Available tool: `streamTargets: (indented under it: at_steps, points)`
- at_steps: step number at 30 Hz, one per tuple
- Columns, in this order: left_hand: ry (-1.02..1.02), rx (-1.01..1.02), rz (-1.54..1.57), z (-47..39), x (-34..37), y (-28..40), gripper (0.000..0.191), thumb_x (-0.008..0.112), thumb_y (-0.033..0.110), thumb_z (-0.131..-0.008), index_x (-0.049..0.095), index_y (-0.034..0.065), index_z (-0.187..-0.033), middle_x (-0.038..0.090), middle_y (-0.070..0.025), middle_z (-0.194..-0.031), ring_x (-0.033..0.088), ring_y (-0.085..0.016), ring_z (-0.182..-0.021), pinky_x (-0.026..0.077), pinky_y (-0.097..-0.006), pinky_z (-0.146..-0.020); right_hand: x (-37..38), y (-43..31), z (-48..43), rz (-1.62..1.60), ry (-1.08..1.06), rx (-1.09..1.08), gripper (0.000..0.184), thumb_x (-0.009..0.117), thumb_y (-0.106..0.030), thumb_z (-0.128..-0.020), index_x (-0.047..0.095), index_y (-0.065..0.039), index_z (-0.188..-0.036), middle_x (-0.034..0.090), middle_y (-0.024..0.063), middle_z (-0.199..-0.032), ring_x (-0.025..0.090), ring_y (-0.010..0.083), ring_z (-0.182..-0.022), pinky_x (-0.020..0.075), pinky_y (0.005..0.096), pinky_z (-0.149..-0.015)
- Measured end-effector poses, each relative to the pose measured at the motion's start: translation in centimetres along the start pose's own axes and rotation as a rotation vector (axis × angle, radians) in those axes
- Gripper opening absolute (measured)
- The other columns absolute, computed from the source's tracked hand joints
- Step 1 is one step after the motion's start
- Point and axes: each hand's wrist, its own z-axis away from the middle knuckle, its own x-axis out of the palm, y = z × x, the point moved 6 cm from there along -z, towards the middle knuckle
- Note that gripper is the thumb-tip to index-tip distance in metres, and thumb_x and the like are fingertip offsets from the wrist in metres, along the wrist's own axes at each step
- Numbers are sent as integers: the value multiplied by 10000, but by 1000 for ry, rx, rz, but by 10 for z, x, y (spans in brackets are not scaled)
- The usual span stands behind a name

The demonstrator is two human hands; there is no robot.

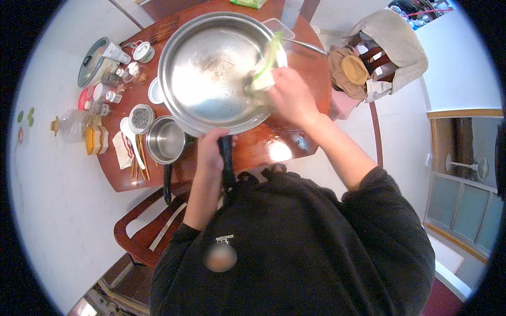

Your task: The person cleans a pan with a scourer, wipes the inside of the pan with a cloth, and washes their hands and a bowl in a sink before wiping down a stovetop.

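A large stainless steel pan (217, 71) is tilted up above the table, with a few drops and a brownish stain on its inner bottom. My left hand (211, 152) grips it at the rim end of its black handle (226, 158). My right hand (290, 94) holds a crumpled green and white cloth (264, 77), blurred, at the right side of the pan's inside. Left of the pan stands a small steel saucepan (168, 138); its black handle sticks out over the table's front edge.
Wet spots mark the wooden table (257, 142). A bowl of dark grains (141, 117), a white spoon (132, 140), chopsticks (148, 166) and several jars (101, 93) crowd the left side. A plastic container (278, 27) sits behind the pan. A wooden chair (138, 225) adjoins the front edge.
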Motion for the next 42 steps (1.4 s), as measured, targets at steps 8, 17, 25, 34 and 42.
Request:
streamTargets:
  at_steps: [8,17,25,34,42]
  points:
    - [0,4,-30,23,5,12,215,557,49,-717,565,-71,-895,621,-141,-724,618,-231,-583,516,-311,-526,65,-63,5,-99,-605,-522,495,495,-183,-843,444,-70,-1322,412,116,-1404,376,301,-1309,322,517,-1047]
    - [41,61,-110,34,4,3,264,581,63,-688,564,-55,-923,633,-130,-752,622,-217,-612,503,-302,-538,86,-75,-66,265,-268,-463,538,481,-234,-867,386,-92,-1377,333,98,-1470,217,256,-1402,203,541,-1101]
    - [88,112,-90,39,-3,0,347,591,43,-680,530,-47,-1010,631,-125,-762,623,-219,-610,502,-307,-525,63,-31,-27,383,-277,-166,637,578,-219,-795,361,-70,-1376,351,136,-1439,252,323,-1375,274,562,-1058]
    - [-44,97,-254,33,8,10,303,614,83,-685,555,-37,-957,628,-106,-723,602,-192,-575,486,-289,-519,87,-91,-45,125,-315,-690,538,591,-189,-787,457,-39,-1286,505,148,-1275,382,300,-1296,332,418,-1055]
    - [48,141,-128,35,11,10,414,606,21,-688,488,-40,-1080,606,-116,-847,588,-190,-669,466,-280,-580,39,-48,-102,509,-311,-359,329,463,-243,-871,594,6,-1042,589,141,-1022,470,324,-1098,314,489,-942]
